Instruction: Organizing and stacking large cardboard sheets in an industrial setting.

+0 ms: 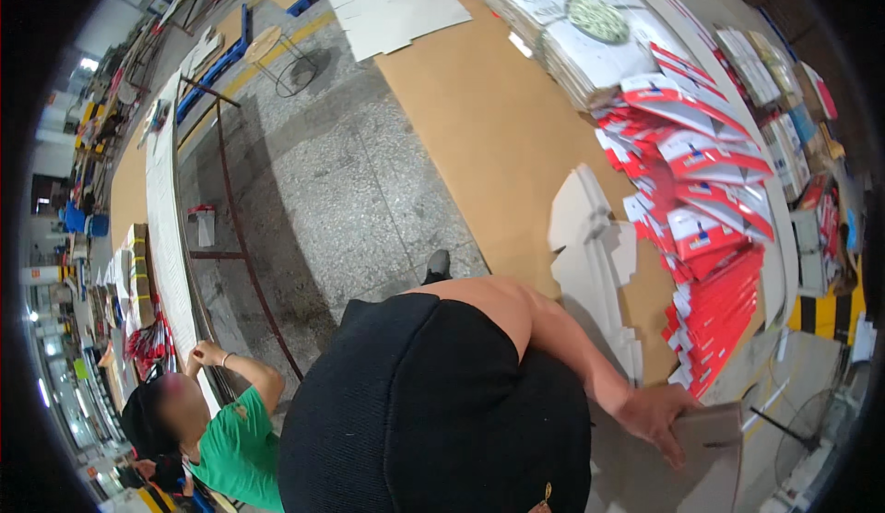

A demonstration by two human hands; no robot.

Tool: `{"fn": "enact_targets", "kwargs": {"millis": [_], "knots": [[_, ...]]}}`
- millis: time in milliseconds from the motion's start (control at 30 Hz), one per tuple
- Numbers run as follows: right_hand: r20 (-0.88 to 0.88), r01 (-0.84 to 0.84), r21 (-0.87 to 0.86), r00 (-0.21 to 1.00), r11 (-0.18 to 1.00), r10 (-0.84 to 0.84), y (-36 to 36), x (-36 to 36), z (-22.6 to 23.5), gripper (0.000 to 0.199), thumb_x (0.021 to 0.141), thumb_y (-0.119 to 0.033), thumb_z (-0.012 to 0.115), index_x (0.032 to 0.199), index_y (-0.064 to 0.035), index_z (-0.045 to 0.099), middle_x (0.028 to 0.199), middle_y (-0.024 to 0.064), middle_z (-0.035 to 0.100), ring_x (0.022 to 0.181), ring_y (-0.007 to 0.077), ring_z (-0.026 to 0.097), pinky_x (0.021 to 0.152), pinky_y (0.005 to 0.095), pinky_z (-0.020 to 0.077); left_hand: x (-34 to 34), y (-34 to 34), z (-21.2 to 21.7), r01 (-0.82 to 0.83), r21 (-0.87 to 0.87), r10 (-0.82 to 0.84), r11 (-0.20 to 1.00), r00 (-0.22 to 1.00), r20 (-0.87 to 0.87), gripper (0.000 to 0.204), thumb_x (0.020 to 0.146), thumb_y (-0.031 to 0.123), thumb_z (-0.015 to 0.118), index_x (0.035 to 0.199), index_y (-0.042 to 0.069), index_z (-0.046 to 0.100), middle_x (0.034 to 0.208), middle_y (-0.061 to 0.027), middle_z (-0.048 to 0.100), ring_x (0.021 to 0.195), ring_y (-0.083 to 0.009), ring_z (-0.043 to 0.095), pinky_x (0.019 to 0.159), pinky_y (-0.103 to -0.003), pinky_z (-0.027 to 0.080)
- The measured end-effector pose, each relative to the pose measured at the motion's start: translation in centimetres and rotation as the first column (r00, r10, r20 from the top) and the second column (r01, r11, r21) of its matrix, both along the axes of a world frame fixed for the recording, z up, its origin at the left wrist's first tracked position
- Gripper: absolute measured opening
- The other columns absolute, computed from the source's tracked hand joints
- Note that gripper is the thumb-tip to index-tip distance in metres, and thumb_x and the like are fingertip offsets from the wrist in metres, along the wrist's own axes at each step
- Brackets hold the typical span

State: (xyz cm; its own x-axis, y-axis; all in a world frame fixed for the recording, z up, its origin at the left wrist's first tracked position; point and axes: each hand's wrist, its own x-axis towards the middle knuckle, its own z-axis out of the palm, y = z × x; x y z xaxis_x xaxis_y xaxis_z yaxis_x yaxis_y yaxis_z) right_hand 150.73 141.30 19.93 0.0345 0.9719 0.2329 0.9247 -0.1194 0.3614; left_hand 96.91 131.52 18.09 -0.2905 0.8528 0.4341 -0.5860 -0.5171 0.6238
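Observation:
My bare right arm reaches out to the right from my black shirt. At its end my right hand [656, 416] is at the upper edge of a grey cardboard sheet [705, 467], one finger or the thumb on its face and the others at its edge. Beside that forearm lies a pale die-cut cardboard blank [590, 264] on the brown cardboard table covering [502, 153]. Red and white printed cartons [710, 264] are fanned out in an overlapping heap just beyond it. My left hand is out of view, the black shirt filling the lower middle.
Flat white printed cartons [562, 15] are stacked at the far right. A person in a green shirt [240, 448] works at a long bench [166, 209] on the left. A metal frame [230, 190] and a round stool [265, 45] stand there. A fan [811, 439] is at lower right.

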Motion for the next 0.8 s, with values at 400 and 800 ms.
{"fn": "enact_targets", "kwargs": {"millis": [400,800], "knots": [[-0.845,-0.784,-0.128,0.406,0.608,0.346,-14.9,-55.5,-11.1,0.077,0.079,-0.056,0.051,0.118,0.0104,0.043,0.115,0.0266,0.05,0.107,0.0297,0.048,0.092,0.0406,0.0368,-19.9,-13.9,1.8,-0.539,0.053,0.517,0.841,0.771,-0.372,0.051,0.055,0.032,0.084,0.087,0.0,0.059,0.075,-0.0066,0.065,0.07,-0.0115,0.059,0.062,-0.031,0.048],[-0.995,-0.978,0.004,0.016,0.209,0.094,-33.9,-77.5,-22.0,0.071,0.078,-0.05,0.056,0.119,0.0062,0.042,0.114,0.022,0.051,0.106,0.0261,0.049,0.092,0.0375,0.0379,-33.6,-24.6,-13.1,-0.316,-0.112,0.222,0.942,0.839,-0.497,0.054,0.057,0.026,0.085,0.096,0.002,0.057,0.095,-0.0067,0.063,0.084,-0.0119,0.056,0.073,-0.03,0.048]]}}
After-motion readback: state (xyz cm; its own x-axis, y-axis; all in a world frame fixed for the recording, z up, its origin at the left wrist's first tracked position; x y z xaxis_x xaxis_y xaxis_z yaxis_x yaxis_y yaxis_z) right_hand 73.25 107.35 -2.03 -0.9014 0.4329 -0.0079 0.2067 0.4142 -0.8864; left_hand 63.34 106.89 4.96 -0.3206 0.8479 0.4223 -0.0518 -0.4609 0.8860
